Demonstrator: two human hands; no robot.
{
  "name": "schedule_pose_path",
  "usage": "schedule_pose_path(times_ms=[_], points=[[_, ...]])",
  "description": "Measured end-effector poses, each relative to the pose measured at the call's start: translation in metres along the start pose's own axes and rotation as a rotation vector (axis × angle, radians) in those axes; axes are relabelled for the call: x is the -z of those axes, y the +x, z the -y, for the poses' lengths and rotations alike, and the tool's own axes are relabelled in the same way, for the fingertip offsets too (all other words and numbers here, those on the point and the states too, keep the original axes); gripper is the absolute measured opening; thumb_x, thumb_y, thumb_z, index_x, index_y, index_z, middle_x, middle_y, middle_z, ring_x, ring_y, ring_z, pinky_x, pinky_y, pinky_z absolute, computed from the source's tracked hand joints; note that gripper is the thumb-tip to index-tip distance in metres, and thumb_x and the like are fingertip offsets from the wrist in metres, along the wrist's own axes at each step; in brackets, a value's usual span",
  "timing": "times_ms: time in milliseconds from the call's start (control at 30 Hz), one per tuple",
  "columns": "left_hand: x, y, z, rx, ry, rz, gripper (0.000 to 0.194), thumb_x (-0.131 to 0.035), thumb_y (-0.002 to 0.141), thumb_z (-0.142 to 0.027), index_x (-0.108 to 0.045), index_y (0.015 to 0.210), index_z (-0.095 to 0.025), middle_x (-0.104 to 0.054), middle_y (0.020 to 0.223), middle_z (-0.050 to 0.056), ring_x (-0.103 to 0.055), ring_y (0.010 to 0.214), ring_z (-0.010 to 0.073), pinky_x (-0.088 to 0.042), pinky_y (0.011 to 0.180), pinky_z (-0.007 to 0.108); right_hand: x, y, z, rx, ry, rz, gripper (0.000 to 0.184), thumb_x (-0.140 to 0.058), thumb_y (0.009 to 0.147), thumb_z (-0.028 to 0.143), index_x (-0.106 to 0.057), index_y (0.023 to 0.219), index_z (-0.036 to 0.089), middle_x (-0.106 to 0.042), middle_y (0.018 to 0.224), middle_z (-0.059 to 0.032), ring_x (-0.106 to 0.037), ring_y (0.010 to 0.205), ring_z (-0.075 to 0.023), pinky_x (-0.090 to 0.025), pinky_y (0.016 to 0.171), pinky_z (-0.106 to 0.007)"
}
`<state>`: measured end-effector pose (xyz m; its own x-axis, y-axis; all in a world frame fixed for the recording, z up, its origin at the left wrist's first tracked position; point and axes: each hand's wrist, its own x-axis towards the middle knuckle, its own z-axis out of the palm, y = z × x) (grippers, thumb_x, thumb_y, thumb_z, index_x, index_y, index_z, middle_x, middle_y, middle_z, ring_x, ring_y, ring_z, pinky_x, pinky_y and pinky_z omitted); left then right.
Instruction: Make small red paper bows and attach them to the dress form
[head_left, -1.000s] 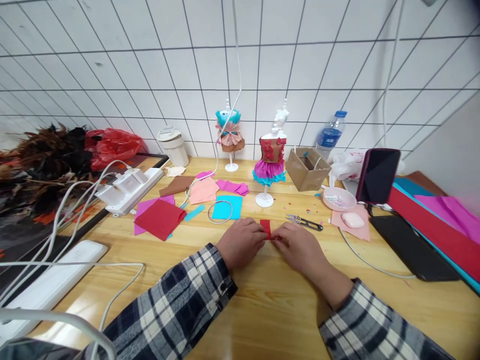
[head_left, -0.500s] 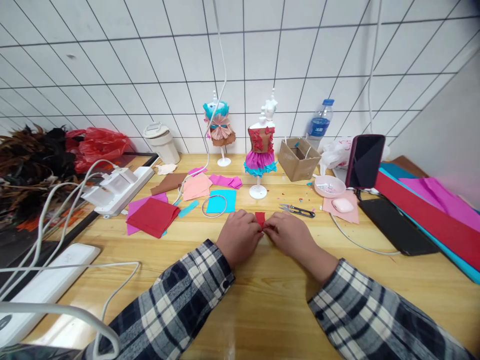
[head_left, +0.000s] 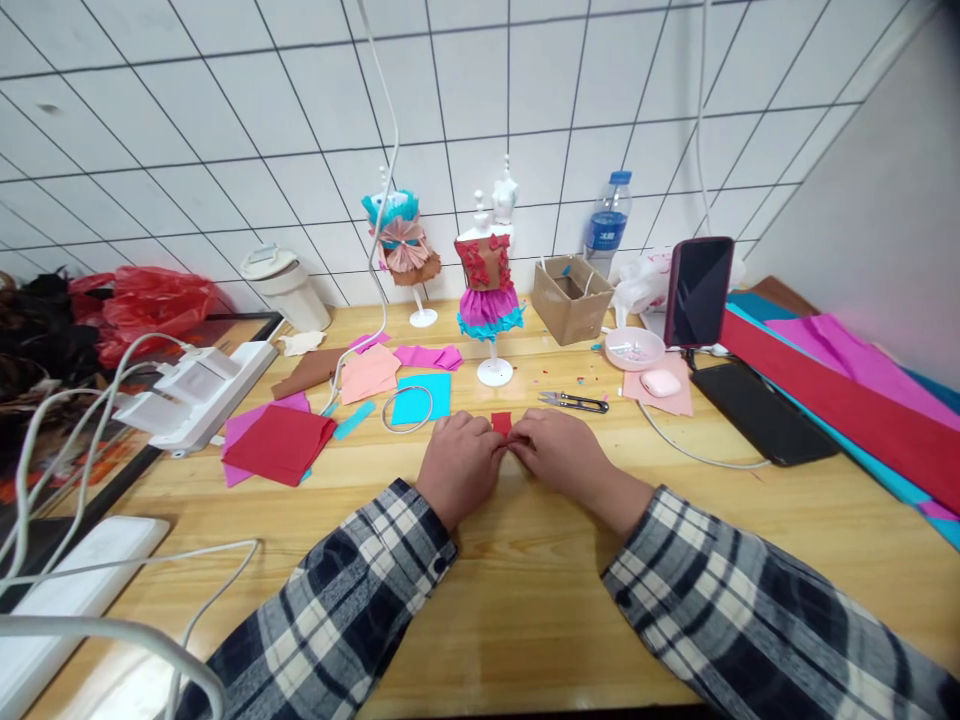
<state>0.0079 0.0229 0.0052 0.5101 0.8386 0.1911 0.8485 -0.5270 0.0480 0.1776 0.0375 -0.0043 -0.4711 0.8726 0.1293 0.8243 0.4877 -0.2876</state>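
My left hand (head_left: pixel 459 463) and my right hand (head_left: pixel 559 452) meet at the middle of the wooden table (head_left: pixel 540 590). Both pinch a small piece of red paper (head_left: pixel 501 423), which pokes up between the fingertips. Fingers of both hands are curled closed on it. Small scissors (head_left: pixel 574 402) lie just beyond my right hand. A wire ring (head_left: pixel 409 409) rests on a blue paper square (head_left: pixel 421 397) beyond my left hand. A mannequin in a pink and blue paper skirt (head_left: pixel 490 290) stands behind the hands.
Red and pink paper sheets (head_left: pixel 277 443) lie at the left by a power strip (head_left: pixel 196 390) with white cables. A second dressed mannequin (head_left: pixel 401 248), cardboard box (head_left: pixel 571 298), water bottle (head_left: pixel 606 222), phone on a stand (head_left: pixel 697 291), pink dish (head_left: pixel 634 348) and long paper rolls (head_left: pixel 840 400) line the back and right.
The view has shifted right and down, so everything sits further left in the picture. Both hands stay pinched on the red paper, now drawn closer together with less of it showing.
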Motion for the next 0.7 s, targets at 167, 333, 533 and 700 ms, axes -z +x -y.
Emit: schedule_pose_path(times_ms=[167, 333, 533, 700], points=[[-0.0014, 0.0009, 0.0009, -0.009, -0.016, 0.011, 0.026, -0.044, 0.091, -0.030, -0.069, 0.089, -0.021, -0.065, 0.082, 0.007, -0.053, 0.083, 0.0216, -0.038, 0.076, 0.038, 0.0002, -0.0016, 0.0001, -0.014, 0.025, -0.038, 0.013, -0.054, 0.088, 0.028, -0.066, 0.086, 0.022, -0.065, 0.085, -0.0017, -0.058, 0.082, -0.0168, -0.037, 0.066, -0.026], [-0.0017, 0.0015, 0.0021, -0.006, -0.038, 0.011, 0.024, -0.046, 0.090, -0.030, -0.068, 0.087, -0.021, -0.065, 0.082, 0.006, -0.054, 0.084, 0.0211, -0.039, 0.078, 0.037, 0.0014, -0.0015, -0.0001, -0.004, 0.003, -0.004, 0.017, -0.052, 0.089, 0.030, -0.067, 0.085, 0.022, -0.066, 0.085, -0.0030, -0.059, 0.085, -0.0180, -0.037, 0.068, -0.026], [-0.0021, 0.0020, 0.0020, 0.007, -0.028, -0.005, 0.023, -0.047, 0.090, -0.030, -0.068, 0.087, -0.021, -0.065, 0.081, 0.006, -0.055, 0.082, 0.0208, -0.039, 0.077, 0.037, 0.0019, -0.0001, 0.0006, -0.019, -0.023, 0.019, 0.019, -0.051, 0.089, 0.029, -0.067, 0.083, 0.022, -0.066, 0.084, -0.0030, -0.059, 0.083, -0.0178, -0.037, 0.067, -0.027], [-0.0030, 0.0018, 0.0024, 0.003, -0.018, -0.003, 0.025, -0.046, 0.091, -0.030, -0.069, 0.085, -0.021, -0.065, 0.080, 0.006, -0.054, 0.080, 0.0209, -0.038, 0.075, 0.036, 0.0014, -0.0010, 0.0008, -0.034, -0.018, -0.002, 0.014, -0.053, 0.087, 0.030, -0.065, 0.083, 0.023, -0.065, 0.083, -0.0019, -0.059, 0.079, -0.0169, -0.036, 0.064, -0.026]])
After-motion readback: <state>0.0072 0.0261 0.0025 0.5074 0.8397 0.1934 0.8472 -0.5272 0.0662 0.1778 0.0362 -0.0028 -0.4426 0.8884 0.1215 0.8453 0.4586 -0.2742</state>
